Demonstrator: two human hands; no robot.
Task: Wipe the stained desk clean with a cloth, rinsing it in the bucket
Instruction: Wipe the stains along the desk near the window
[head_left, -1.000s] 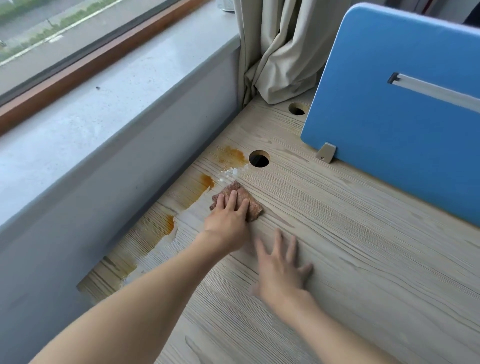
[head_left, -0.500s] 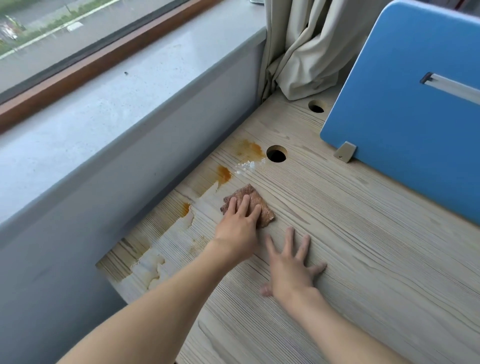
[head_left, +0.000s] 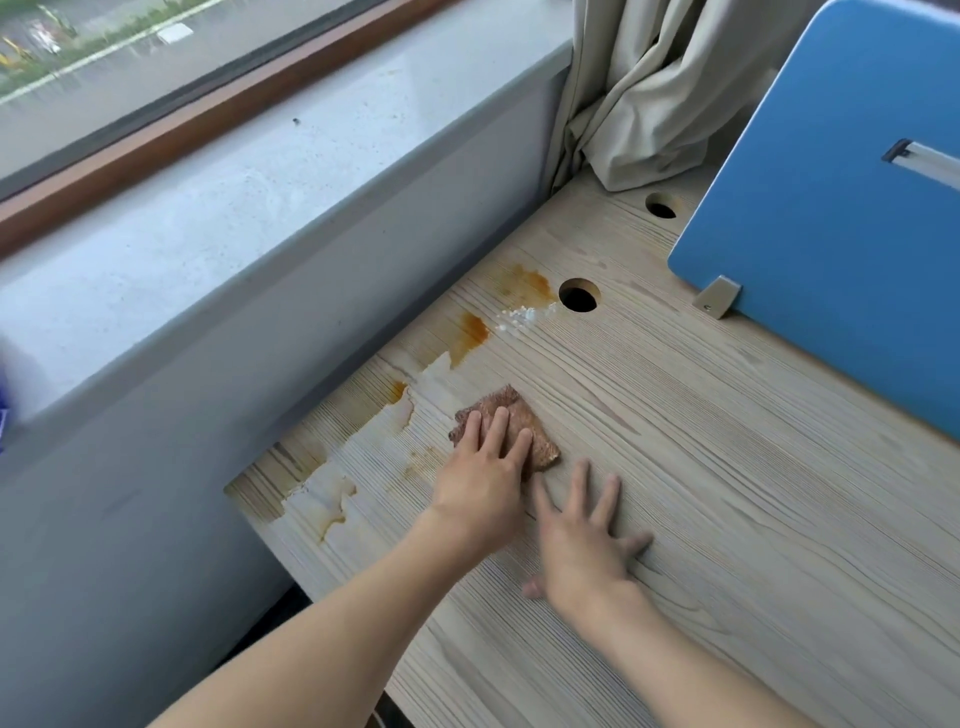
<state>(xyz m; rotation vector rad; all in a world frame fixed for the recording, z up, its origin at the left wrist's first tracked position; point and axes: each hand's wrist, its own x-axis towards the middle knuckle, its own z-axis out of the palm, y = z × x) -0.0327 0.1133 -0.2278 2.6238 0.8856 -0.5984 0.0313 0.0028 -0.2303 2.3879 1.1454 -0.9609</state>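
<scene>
Pressing down with straight fingers, your left hand (head_left: 480, 470) holds the cloth (head_left: 519, 418) flat on the surface (head_left: 753, 519), just right of the orange stains (head_left: 474, 332). Your right hand (head_left: 584, 545) lies spread beside it, released, palm down.

Office workstation, pale wood-grain desk (head_left: 727, 519) with round cable holes (head_left: 578, 295), blue divider panel (head_left: 831, 234) standing along its far side on a grey bracket (head_left: 718, 296) (cubicle-style screen), grey window sill (head_left: 208, 218) along the left edge, beige curtain (head_left: 649, 93) at the far corner.
</scene>
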